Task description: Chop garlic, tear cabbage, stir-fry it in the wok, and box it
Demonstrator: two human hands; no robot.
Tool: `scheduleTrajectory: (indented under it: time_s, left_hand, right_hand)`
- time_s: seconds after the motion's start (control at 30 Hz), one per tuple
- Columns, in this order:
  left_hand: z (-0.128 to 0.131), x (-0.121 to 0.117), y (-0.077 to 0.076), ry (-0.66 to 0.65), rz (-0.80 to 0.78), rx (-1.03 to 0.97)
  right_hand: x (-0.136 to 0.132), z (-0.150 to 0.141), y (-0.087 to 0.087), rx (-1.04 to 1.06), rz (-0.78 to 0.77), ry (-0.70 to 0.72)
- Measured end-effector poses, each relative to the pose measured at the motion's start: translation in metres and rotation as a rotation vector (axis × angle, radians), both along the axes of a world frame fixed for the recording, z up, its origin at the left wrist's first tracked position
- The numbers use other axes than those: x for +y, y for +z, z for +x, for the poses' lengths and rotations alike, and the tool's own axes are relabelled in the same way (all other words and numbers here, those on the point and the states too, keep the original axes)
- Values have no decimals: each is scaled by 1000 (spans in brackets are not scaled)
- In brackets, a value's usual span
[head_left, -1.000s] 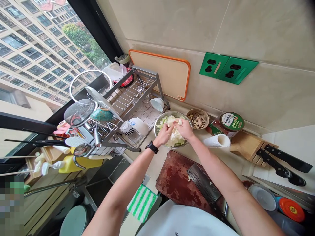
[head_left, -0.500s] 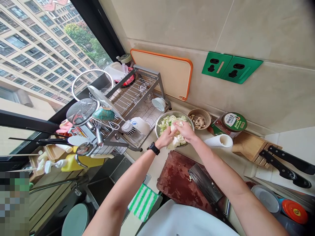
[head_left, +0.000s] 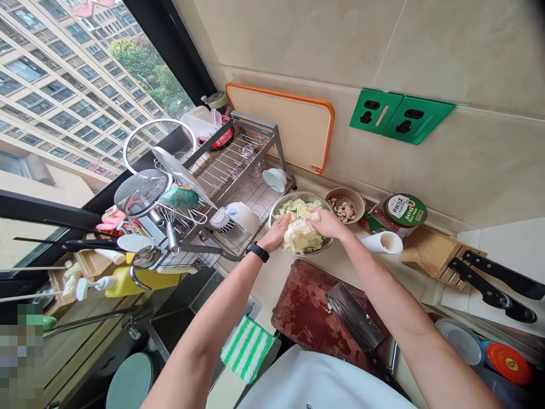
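Note:
A metal colander [head_left: 328, 246] full of cut, pale green cabbage [head_left: 303, 235] stands on the counter behind the board. My left hand [head_left: 278, 232], with a black watch on its wrist, grips the left side of the cabbage heap. From the right, my right hand [head_left: 327, 223] has its fingers curled over the same leaves. The fingertips of both hands are partly hidden in the cabbage. Below the colander lies a wet, reddish-brown cutting board [head_left: 304, 309]. A cleaver [head_left: 355, 318] rests on it, its handle toward me.
A dish rack [head_left: 232, 187] with bowls and utensils stands left, beside the sink [head_left: 174, 318]. Right of the colander are a small basket [head_left: 360, 213] of garlic and ginger, a paper roll [head_left: 385, 243], a jar [head_left: 404, 211] and a knife block [head_left: 434, 255]. A striped cloth [head_left: 247, 349] hangs in front.
My hands have moved apart, the left one leftward, from close together over the cabbage to its two sides. More of the cabbage shows between them.

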State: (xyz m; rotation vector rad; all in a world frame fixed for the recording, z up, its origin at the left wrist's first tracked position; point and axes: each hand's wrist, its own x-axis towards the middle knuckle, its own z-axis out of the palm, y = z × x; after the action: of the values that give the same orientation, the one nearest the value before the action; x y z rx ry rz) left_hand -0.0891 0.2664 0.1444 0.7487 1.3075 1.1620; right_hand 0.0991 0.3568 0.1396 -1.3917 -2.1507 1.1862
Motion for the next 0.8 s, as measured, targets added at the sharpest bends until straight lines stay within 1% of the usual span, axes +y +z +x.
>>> scheduleTrajectory:
  time_s: [0.03, 0.07, 0.1, 0.17, 0.2, 0.3, 0.37, 0.43, 0.53, 0.6, 0.63, 0.7, 0.77, 0.8]
  left_hand:
    - [-4, 1, 0, -15, -19, -57]
    - [-7, 1, 0, -30, -32, -90]
    - [-9, 2, 0, -40, -36, -106]
    - [-10, 4, 1, -55, -18, -115]
    - [-9, 5, 2, -65, -5, -118]
    - [-6, 7, 3, -72, 29, -95]
    - [-6, 6, 3, -97, 53, -21]
    - [-10, 5, 4, -163, 81, 105]
    - [-13, 5, 9, -261, 160, 333]
    - [-12, 5, 13, -264, 212, 483]
    - [-10, 6, 16, -253, 230, 547]
    - [-4, 7, 20, -228, 255, 642]
    - [0, 7, 23, -216, 277, 690]
    - [1, 6, 24, -216, 286, 699]
  right_hand:
    - [2, 4, 6, -65, 47, 75]
    - [3, 6, 11, -90, 93, 116]
    - [4, 4, 14, -73, 142, 124]
    - [5, -5, 16, 62, 188, 107]
    - [4, -12, 15, 157, 161, 115]
    - [2, -31, 5, 402, -17, 167]
    - [0, -34, 0, 452, -50, 158]
    - [-1, -32, 1, 440, -45, 144]
    - [-2, -26, 9, 416, -83, 226]
    - [-3, -26, 16, 409, -69, 248]
    - [-4, -27, 18, 412, -49, 224]
    - [-6, -31, 20, 441, -25, 125]
    - [-8, -34, 20, 503, -59, 46]
    - [-8, -35, 19, 541, -105, 42]
